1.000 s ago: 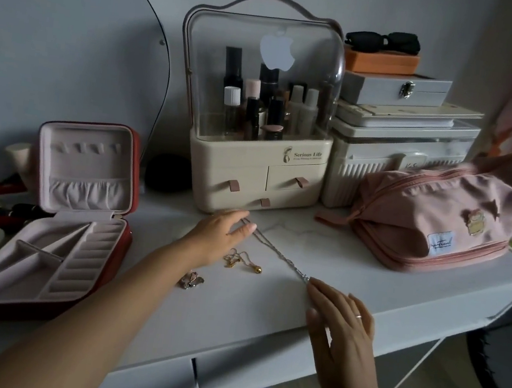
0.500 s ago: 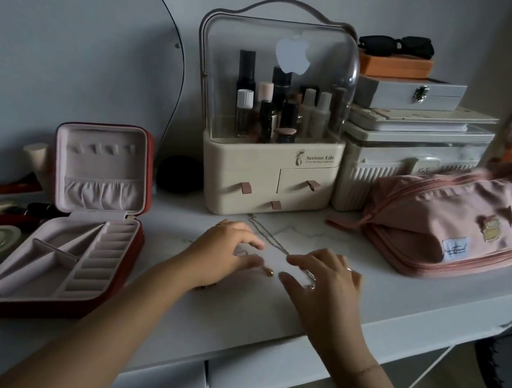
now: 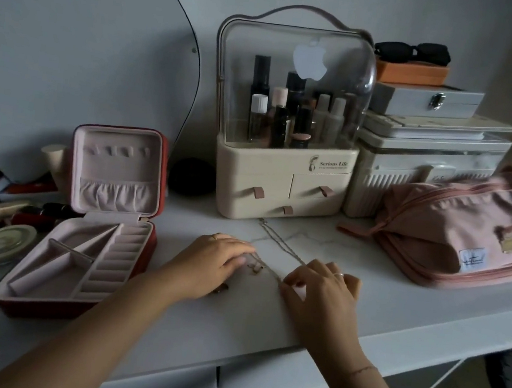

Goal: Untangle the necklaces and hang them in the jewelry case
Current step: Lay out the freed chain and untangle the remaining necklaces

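The chain (image 3: 277, 245) runs 11 to 5 o'clock, near end pinched by the right hand (image 3: 322, 295); left hand (image 3: 210, 262) rests loose-fingered at 9.

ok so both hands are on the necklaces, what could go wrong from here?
1. The right hand pinches the silver chain while the left hand rests on the gold tangle. Pulling them apart may tighten the knot.
2. A small loose trinket lies by the left wrist, and the forearm could sweep it off the table.
3. Dim light makes the fine links hard to see.
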Available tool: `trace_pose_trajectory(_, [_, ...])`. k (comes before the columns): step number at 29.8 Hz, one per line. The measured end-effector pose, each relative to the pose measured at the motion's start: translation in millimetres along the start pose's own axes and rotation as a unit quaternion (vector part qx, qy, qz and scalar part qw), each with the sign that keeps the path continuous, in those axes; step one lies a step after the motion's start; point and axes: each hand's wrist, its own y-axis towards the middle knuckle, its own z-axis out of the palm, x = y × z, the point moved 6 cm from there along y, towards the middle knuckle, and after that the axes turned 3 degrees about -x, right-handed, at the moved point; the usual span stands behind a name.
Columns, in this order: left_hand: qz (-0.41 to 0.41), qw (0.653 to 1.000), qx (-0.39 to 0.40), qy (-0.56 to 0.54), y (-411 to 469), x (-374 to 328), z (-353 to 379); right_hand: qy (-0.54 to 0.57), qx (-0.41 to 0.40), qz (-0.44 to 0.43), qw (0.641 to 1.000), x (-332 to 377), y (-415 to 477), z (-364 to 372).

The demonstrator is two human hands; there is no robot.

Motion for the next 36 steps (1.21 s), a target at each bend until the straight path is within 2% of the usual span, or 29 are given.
trace_pose_trajectory(10, [-0.062, 0.997, -0.022, 0.034, 16.3, 22.0, 5.0, 0.026, -0.081, 0.023, 0.996, -14.7, -33.4, -21.3])
trace_pose_trajectory(15, [-0.079, 0.996, -0.02, 0.041, 17.3, 19.8, -0.4, 0.041, -0.08, 0.036, 0.995, -20.6, -42.4, -24.4])
trace_pose_trajectory(20, [-0.058, 0.998, -0.017, 0.001, 11.7, 8.9, -0.4, 0.092, -0.09, 0.039, 0.991, -25.4, -50.4, -25.2])
trace_pose_trajectory(29, [-0.082, 0.996, 0.03, 0.031, 19.1, 12.0, 9.5, 0.119, -0.098, 0.085, 0.984, -29.3, -52.7, -24.6])
trace_pose_trajectory(36, [-0.089, 0.995, 0.029, 0.045, 34.0, 9.9, 16.7, 0.13, -0.101, 0.088, 0.982, -30.1, -54.1, -24.5])
